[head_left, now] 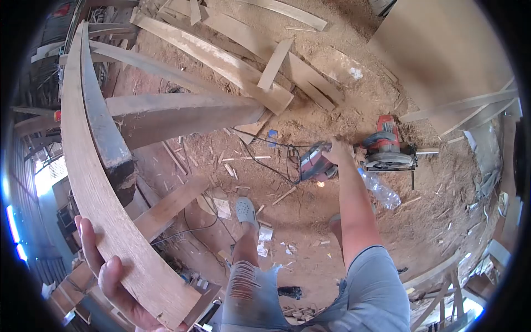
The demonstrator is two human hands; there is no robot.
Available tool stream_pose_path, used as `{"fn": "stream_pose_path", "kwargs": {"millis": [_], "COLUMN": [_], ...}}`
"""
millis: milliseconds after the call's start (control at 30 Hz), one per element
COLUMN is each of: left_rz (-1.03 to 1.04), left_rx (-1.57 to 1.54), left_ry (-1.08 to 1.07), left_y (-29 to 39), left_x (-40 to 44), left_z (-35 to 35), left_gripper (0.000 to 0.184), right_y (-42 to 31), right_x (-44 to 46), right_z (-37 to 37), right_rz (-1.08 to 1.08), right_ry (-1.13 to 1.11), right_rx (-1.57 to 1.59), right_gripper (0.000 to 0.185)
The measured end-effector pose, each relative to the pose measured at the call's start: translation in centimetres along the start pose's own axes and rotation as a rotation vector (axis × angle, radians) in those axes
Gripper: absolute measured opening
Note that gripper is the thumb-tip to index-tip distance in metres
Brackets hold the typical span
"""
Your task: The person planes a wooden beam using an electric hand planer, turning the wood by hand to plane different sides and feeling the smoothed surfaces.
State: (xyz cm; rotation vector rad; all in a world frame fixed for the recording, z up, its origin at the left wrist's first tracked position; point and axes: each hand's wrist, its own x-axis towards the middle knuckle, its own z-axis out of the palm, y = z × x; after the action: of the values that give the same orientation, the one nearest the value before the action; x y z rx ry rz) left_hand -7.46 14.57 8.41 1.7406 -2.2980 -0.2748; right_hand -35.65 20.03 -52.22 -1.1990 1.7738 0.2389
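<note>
Along the left side runs a long, pale wooden board (105, 193), its near end resting in my left hand (119, 282). The fingers and thumb of that hand curl around the board's edge. My right hand (339, 151) reaches down to the floor and closes on a red and black corded power tool (315, 164); its exact kind is partly hidden. A small orange glow shows at the tool's lower edge. Just right of that hand lies a red circular saw (386, 146). A clear plastic bottle (379, 189) is on the ground below the saw.
A thick timber beam (182, 113) juts in from the left. Loose boards (221, 63) lie over sawdust at the top. A large flat panel (445, 61) stands at the upper right. Dark cords (260, 160) and wood scraps cover the floor near my feet.
</note>
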Motion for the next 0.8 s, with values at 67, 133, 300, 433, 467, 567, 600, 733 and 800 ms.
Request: {"fn": "stream_pose_path", "kwargs": {"millis": [67, 133, 300, 433, 467, 567, 600, 733, 800], "left_rz": [0.021, -0.003, 0.037, 0.062, 0.048, 0.010, 0.011, 0.152, 0.235], "left_rx": [0.006, -0.008, -0.077, -0.091, -0.109, -0.205, -0.229, -0.126, -0.054], "left_ry": [-0.036, -0.043, -0.066, -0.060, -0.052, -0.061, -0.059, -0.116, -0.129], "left_y": [-0.1, 0.4, 1.0, 1.3, 1.3, 1.3, 1.1, 0.1, -0.2], "left_x": [0.3, 0.5, 1.0, 1.4, 1.2, 0.8, 0.7, 1.6, 2.4], "left_z": [-0.1, 0.1, 0.6, 0.6, 0.7, 0.9, 1.0, 0.2, -0.3], "left_gripper": [0.114, 0.110, 0.106, 0.096, 0.098, 0.108, 0.108, 0.107, 0.104], "right_y": [-0.3, 0.1, 0.1, -1.2, -2.4, -7.1, -7.9, -7.2, -6.3], "right_x": [-1.6, -3.0, -8.5, -7.0, -6.2, -4.7, -3.9, -2.6, -3.7], "right_z": [-1.7, -2.3, 5.5, 13.8, 14.2, 13.6, 14.8, 15.5, 12.3], "right_rz": [-0.096, -0.181, -0.124, 0.086, 0.215, 0.541, 0.536, 0.477, 0.373], "right_ry": [0.036, 0.058, -0.101, 0.032, 0.013, 0.095, 0.224, 0.435, 0.363], "right_rx": [0.093, 0.093, 0.200, 0.500, 0.740, 1.142, 1.223, 1.528, 1.799], "right_gripper": [0.052, 0.053, 0.064, 0.058, 0.054, 0.041, 0.040, 0.043, 0.050]}}
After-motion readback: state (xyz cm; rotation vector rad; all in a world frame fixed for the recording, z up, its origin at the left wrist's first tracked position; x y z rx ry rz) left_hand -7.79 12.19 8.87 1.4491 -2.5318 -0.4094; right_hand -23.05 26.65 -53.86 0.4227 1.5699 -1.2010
